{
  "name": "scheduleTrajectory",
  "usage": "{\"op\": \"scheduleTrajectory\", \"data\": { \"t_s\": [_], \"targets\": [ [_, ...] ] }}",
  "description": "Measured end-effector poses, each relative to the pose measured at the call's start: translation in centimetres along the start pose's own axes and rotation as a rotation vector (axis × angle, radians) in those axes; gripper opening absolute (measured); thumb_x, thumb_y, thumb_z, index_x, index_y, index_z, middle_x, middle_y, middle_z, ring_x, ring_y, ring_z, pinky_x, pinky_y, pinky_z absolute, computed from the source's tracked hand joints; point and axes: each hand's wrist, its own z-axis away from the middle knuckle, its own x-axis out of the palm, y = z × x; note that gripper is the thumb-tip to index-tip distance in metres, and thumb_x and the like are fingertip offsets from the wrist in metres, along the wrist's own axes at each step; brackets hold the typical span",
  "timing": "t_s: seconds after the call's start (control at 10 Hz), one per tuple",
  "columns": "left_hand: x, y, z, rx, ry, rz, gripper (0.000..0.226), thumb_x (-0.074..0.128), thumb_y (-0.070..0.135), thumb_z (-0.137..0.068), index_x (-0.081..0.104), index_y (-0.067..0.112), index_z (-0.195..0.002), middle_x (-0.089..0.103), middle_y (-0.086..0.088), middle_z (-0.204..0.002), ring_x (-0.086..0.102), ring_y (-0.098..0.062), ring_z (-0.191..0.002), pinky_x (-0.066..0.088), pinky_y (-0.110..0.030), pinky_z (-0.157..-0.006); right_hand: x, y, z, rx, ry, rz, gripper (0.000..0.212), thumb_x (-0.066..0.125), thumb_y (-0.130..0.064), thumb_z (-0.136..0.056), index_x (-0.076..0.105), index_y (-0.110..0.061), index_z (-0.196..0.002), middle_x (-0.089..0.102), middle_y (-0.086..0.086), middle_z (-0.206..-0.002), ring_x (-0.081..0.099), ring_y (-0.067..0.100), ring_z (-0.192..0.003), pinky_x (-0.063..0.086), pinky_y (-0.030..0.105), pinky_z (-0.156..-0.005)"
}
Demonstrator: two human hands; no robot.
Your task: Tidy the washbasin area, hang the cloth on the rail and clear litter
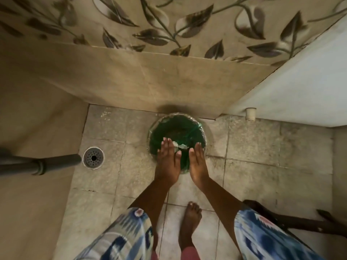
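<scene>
Hovering both hands over green-lined bin (176,128): left hand (167,160) and right hand (197,162) flat, fingers extended, gripping nothing. Litter scrap (180,146) lying between fingertips, nearer left, directly above bin mouth.

Counts, floor by the wall
2 hands (167,160), 1 green-lined bin (159,132), 1 floor drain (93,157), 1 bare foot (190,221), maybe 1 litter scrap (180,145).
</scene>
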Motion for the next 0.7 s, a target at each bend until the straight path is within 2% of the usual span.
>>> {"op": "scheduleTrajectory", "data": {
  "t_s": [0.1, 0.2, 0.3, 0.4, 0.5, 0.7],
  "targets": [
    [-0.3, -0.6, 0.6, 0.123, 0.046, -0.275, 0.059, 0.023, 0.033, -0.101, -0.013, 0.012, -0.143, -0.021, -0.003, -0.149, -0.02, -0.016, -0.139, -0.012, -0.029, -0.114, -0.4, 1.4, 0.2, -0.133, -0.014, 0.347, 0.055, 0.02, -0.032, -0.101, -0.01, -0.015, -0.144, -0.014, 0.004, -0.157, -0.019, 0.009, -0.139, -0.014, 0.029, -0.113],
    [-0.6, -0.7, 0.9, 0.215, 0.006, -0.395, 0.06, 0.022, 0.034, -0.101, -0.016, 0.013, -0.142, -0.025, -0.005, -0.149, -0.023, -0.018, -0.14, -0.014, -0.029, -0.114, -0.9, 1.5, 0.5, -0.214, 0.016, 0.638, 0.06, 0.018, -0.037, -0.099, -0.019, -0.014, -0.141, -0.022, 0.008, -0.155, -0.024, 0.015, -0.14, -0.015, 0.033, -0.115],
    [-0.9, -0.8, 1.1, 0.212, 0.027, -0.466, 0.061, 0.021, 0.035, -0.1, -0.016, 0.011, -0.142, -0.025, -0.007, -0.15, -0.023, -0.02, -0.14, -0.014, -0.03, -0.115, -1.6, 1.3, 0.8, -0.303, 0.133, 0.917, 0.066, 0.015, -0.045, -0.096, -0.02, -0.011, -0.14, -0.024, 0.01, -0.151, -0.02, 0.023, -0.142, -0.012, 0.036, -0.116],
    [-1.3, -0.7, 1.3, 0.191, 0.065, -0.505, 0.062, 0.019, 0.035, -0.1, -0.017, 0.009, -0.142, -0.023, -0.009, -0.151, -0.02, -0.022, -0.142, -0.012, -0.032, -0.116, -2.2, 0.9, 1.1, -0.344, 0.168, 1.026, 0.07, 0.017, -0.047, -0.095, -0.019, -0.008, -0.14, -0.022, 0.012, -0.15, -0.019, 0.025, -0.141, -0.01, 0.037, -0.116],
    [-2.0, -0.2, 1.5, 0.208, 0.085, -0.505, 0.061, 0.018, 0.035, -0.1, -0.017, 0.009, -0.142, -0.022, -0.01, -0.152, -0.02, -0.022, -0.142, -0.011, -0.033, -0.117, -2.3, 0.0, 1.5, -0.34, 0.165, 1.052, 0.07, 0.021, -0.045, -0.095, -0.017, -0.007, -0.14, -0.022, 0.012, -0.149, -0.02, 0.025, -0.14, -0.008, 0.038, -0.116],
    [-4.8, 2.4, 2.3, 0.225, 0.148, -0.492, 0.062, 0.018, 0.034, -0.1, -0.019, 0.008, -0.141, -0.025, -0.011, -0.15, -0.025, -0.024, -0.138, -0.013, -0.034, -0.116, -2.4, -3.7, 3.2, -0.367, 0.227, 1.03, 0.07, 0.017, -0.045, -0.095, -0.023, -0.006, -0.138, -0.028, 0.012, -0.148, -0.028, 0.025, -0.137, -0.012, 0.037, -0.116]
  ]
}}
